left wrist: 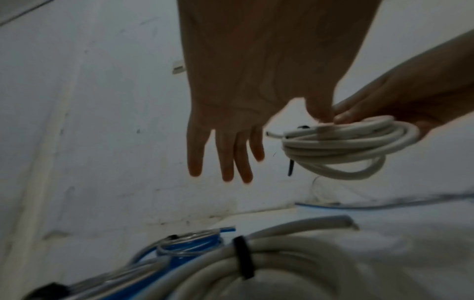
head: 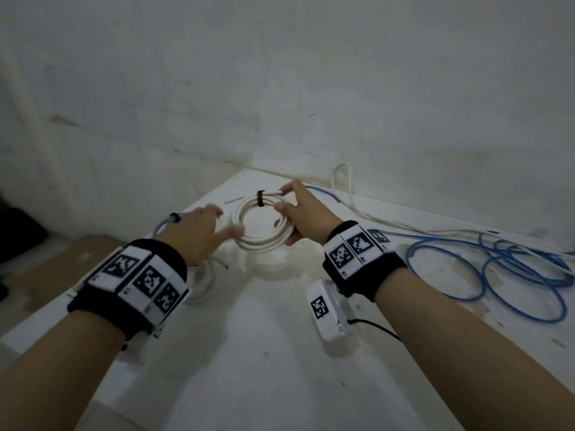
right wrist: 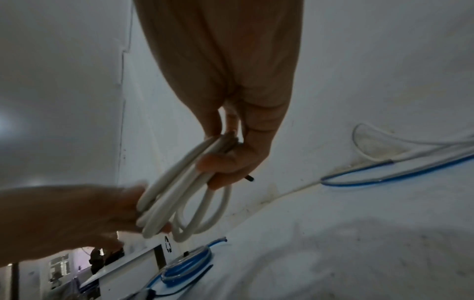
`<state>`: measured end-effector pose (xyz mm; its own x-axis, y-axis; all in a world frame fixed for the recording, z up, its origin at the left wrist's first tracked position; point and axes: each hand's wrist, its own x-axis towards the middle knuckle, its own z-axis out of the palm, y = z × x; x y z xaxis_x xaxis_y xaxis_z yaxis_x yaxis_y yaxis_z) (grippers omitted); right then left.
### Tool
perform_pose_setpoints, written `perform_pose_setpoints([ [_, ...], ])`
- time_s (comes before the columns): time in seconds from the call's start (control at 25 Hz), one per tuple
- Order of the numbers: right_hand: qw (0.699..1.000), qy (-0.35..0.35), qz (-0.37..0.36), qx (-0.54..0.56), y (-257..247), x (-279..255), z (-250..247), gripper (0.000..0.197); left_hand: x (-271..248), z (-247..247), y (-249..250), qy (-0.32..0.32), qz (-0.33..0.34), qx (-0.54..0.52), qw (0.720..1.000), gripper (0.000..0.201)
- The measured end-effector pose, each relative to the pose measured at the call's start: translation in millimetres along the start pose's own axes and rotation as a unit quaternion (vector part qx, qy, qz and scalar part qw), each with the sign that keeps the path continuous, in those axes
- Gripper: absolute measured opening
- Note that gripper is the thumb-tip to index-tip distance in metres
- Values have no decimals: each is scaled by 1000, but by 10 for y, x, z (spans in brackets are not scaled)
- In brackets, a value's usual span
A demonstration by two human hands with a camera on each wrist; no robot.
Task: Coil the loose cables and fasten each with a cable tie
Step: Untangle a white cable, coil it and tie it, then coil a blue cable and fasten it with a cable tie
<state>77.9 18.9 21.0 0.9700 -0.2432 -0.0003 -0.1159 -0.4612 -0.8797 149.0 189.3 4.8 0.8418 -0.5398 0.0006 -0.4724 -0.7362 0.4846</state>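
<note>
A white cable coil (head: pixel 264 227) hangs in the air above the white table (head: pixel 249 353). A black cable tie (head: pixel 260 198) wraps its far side, and the tie's tail (left wrist: pixel 291 167) sticks out below. My right hand (head: pixel 298 206) grips the coil's right side, with the fingers curled round the strands (right wrist: pixel 179 192). My left hand (head: pixel 211 225) is to the coil's left with its fingers straight and spread (left wrist: pixel 225 154). Only its thumb touches the coil (left wrist: pixel 346 146).
Loose blue cable (head: pixel 513 275) and a loose white cable (head: pixel 357 206) sprawl across the table's right side by the wall. Under my left wrist lie a tied white coil (left wrist: pixel 269 261) and a small blue coil (left wrist: pixel 189 243). The table's left edge drops to cardboard (head: pixel 46 269).
</note>
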Motion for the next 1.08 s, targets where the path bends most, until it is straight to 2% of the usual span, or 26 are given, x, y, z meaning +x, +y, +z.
perform_pose_setpoints([
  [0.04, 999, 5, 33, 22, 27, 125, 73, 18, 2, 4, -123, -41, -9, 99, 994, 66],
  [0.12, 993, 8, 96, 62, 100, 340, 229, 13, -28, 48, -246, -116, -26, 189, 975, 69],
  [0.24, 982, 9, 159, 106, 176, 575, 451, 14, -35, 116, -341, -174, -21, 185, 967, 67],
  [0.36, 980, -22, 158, 122, 172, 658, 521, 35, -12, 152, -383, -203, -27, 150, 967, 76],
  [0.44, 990, -78, 120, 19, 158, 656, 523, 48, -4, 158, -367, -202, -27, 150, 968, 73],
  [0.48, 987, -102, 102, -76, 149, 644, 536, 54, 4, 162, -360, -199, -24, 157, 967, 68],
  [0.56, 952, -123, 66, -273, 184, 639, 565, 70, 20, 162, -327, -195, -9, 173, 965, 56],
  [0.6, 936, -127, 71, -320, 202, 641, 573, 75, 30, 161, -310, -198, -7, 179, 964, 52],
  [0.68, 931, -130, 81, -331, 211, 634, 575, 79, 18, 127, -268, -207, -8, 188, 960, 48],
  [0.8, 934, -140, 71, -321, 171, 562, 372, 71, 36, 46, -152, -172, 14, 171, 970, 46],
  [0.88, 933, -134, 72, -327, 192, 487, 124, 63, 79, 22, -44, -100, 11, 192, 976, 56],
  [0.96, 909, -128, 95, -386, 327, 371, -205, 54, 111, 57, 195, -44, 15, 190, 981, 55],
  [1.08, 861, -78, 134, -484, 698, 60, -727, 35, 84, 234, 671, -44, 60, 128, 989, 46],
])
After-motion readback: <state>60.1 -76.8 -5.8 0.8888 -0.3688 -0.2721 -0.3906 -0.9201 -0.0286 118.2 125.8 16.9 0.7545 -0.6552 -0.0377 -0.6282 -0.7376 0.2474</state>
